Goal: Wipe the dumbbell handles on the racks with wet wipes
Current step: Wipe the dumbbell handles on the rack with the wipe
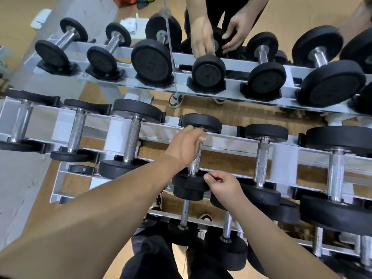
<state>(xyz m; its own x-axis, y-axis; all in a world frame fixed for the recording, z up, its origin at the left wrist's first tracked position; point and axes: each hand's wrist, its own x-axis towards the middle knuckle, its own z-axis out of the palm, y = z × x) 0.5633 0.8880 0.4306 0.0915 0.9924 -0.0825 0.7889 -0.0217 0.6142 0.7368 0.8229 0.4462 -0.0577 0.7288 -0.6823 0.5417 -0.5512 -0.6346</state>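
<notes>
Clenching your left hand round the knurled steel dumbbell handle over a white wet wipe, you risked tugging it off the white metal rack. Your right hand had its fingers curled beside the handle's near end, contents unclear.

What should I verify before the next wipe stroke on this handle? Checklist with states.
1. Left hand gripping the dumbbell handle: ok.
2. Wet wipe under that hand: only a pale scrap shows at the fingers; coverage cannot tell.
3. Far head seated on the rack: ok.
4. Right hand steadying the near head: fingers curled at its edge; firm contact cannot tell.
5. Bare handle below the left hand for the stroke: ok.
6. Another person's hands are at the far rack, apart from this handle: ok.
</notes>
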